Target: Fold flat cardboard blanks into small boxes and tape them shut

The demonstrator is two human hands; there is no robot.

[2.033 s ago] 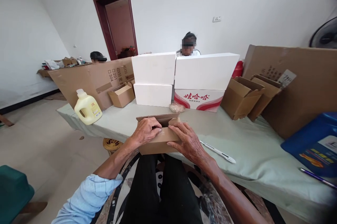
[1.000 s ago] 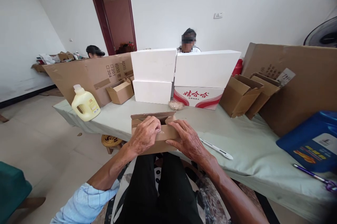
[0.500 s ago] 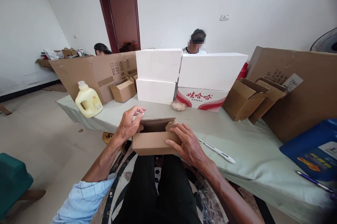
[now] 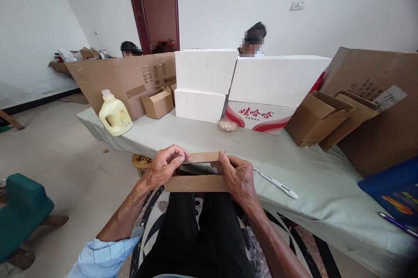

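A small brown cardboard box [image 4: 197, 183] is held between my hands over my lap, at the table's near edge. Its top stands partly open, and a dark gap shows between the front wall and the back flap. My left hand [image 4: 167, 164] grips the box's left end, thumb and forefinger pinched at the flap's left corner. At the other end my right hand [image 4: 239, 177] is closed on the box, its thumb at the flap's right corner. Just right of that hand, a white utility knife [image 4: 276, 183] lies on the cloth.
White boxes [image 4: 206, 73] stand stacked across the table [image 4: 205, 138]. A yellow jug [image 4: 116, 114] is at left; brown cartons [image 4: 315, 116], a blue container [image 4: 392, 191] and a pen [image 4: 396, 224] are at right. Two people sit behind the boxes. A green seat [image 4: 24, 217] stands lower left.
The box's back flap has folded inward, narrowing the opening. My right thumb has moved from the front face up to the flap's corner. The whole view has shifted slightly.
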